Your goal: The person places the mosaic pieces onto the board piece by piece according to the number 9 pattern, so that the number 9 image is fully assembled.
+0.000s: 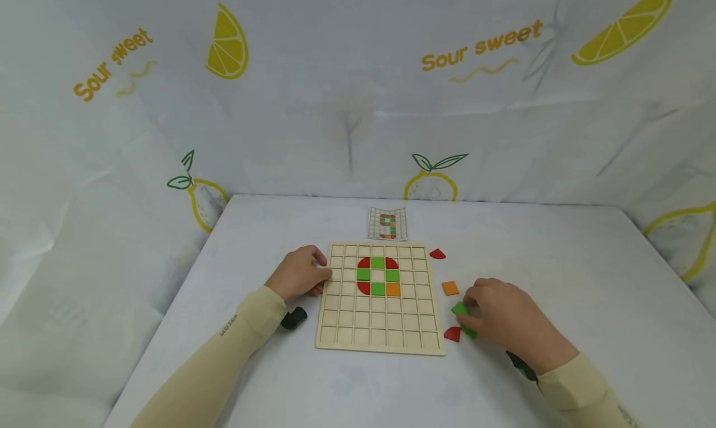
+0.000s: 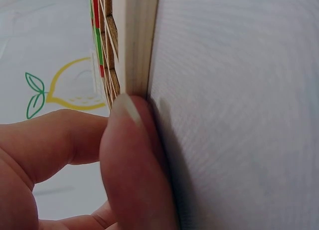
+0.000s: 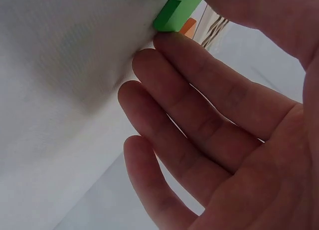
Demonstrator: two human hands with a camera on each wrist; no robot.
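a white cloth (image 1: 330,86) printed with lemons and the words "sour sweet" rises beyond the wooden board (image 1: 378,304). the white table (image 1: 531,248) spreads under and around it. the board lies flat, gridded, with three red tiles (image 1: 364,288), four green tiles (image 1: 377,263) and an orange tile (image 1: 393,289) set in cells around one wooden cell in its farther half. right of the board, the right hand (image 1: 506,313) has thumb and index finger narrowed on a loose green tile (image 1: 460,309), the other fingers held together. at the board's left edge, the left hand (image 1: 299,271) holds on with its thumb against the side and index finger bent in. just beyond the board's far edge lies a small creased card (image 1: 388,224) with a coloured grid. along the board's right side lie a loose orange square (image 1: 450,288), a second green piece (image 1: 468,332) and two red quarter-circles (image 1: 452,334), one near each right-hand corner.

only the left wrist view shows the board's layered rim against the thumb; there the index fingertip is hidden behind it. the right wrist view alone shows the palm and the thick green edges, though the frame cuts off the thumb's tip. a dark object (image 1: 294,318) under the left wrist, left of the board, is hard to make out.
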